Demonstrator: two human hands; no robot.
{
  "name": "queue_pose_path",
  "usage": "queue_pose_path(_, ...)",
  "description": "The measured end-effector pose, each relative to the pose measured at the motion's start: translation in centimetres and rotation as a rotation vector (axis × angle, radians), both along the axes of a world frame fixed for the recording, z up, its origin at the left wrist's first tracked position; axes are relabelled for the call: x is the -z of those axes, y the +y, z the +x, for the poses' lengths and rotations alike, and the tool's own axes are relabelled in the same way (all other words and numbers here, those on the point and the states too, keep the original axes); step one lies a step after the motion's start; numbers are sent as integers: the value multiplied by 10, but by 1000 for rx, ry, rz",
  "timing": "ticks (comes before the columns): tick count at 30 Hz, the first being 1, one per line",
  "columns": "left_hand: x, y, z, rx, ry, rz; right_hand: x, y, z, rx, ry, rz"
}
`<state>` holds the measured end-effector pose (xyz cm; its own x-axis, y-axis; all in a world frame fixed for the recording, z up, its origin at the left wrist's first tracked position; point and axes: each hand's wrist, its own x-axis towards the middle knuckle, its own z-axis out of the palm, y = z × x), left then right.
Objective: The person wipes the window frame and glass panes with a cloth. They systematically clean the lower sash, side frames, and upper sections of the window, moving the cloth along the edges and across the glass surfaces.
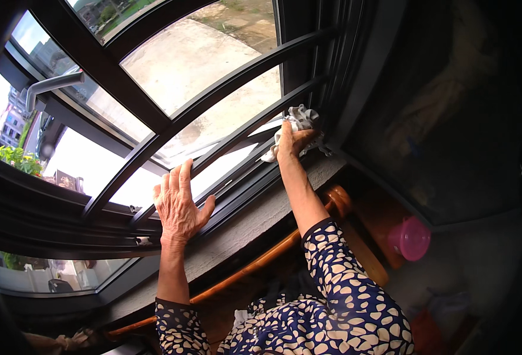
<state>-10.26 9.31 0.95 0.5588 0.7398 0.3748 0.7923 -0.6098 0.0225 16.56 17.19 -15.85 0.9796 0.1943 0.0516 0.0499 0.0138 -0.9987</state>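
Two hands were up at the window, and we took them from the left. Farthest left, beyond the glass, a grey pipe [52, 84] jutted out above some green leaves [16, 158]. Our left hand [178, 204] lay flat with its fingers spread and apart, gripping nothing. Its fingertips pressed on the lowest black bar [154, 142] and the heel of the palm sat over the sliding track [237, 183]. The bars ran up and to the right, with slim open strips between them, wide enough for fingers but hardly for a whole hand. Below the track the grey sill [255, 228] offered a bare ledge along its whole edge. An orange wooden rail [255, 263] ran just beneath that ledge.

Further right, our right hand [290, 142] was closed on a white cloth [299, 118], bunched between fingers and thumb. The cloth was pushed against the corner where the bars met the dark upright frame [332, 71], and part of it trailed down over the track to the left of the wrist. Room there was tight: the frame boxed the hand in on the right, and the bars closed it in above.

Right of the frame stood a dark pane [444, 118]. Lower down, a pink lid [412, 238] sat on the wooden seat [379, 216], well apart from both hands.
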Motion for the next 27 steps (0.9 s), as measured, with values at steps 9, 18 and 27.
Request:
queue_pose_path(9, 1, -1, 2, -9, -3, 23, -2, -23, -76, -268, 183, 347)
queue_pose_path(18, 3, -2, -2, -22, 10, 51, 7, 6, 33, -258, 270, 367)
queue_pose_path(27, 12, -8, -4, 27, -85, 59, 24, 18, 18, 46, 136, 146)
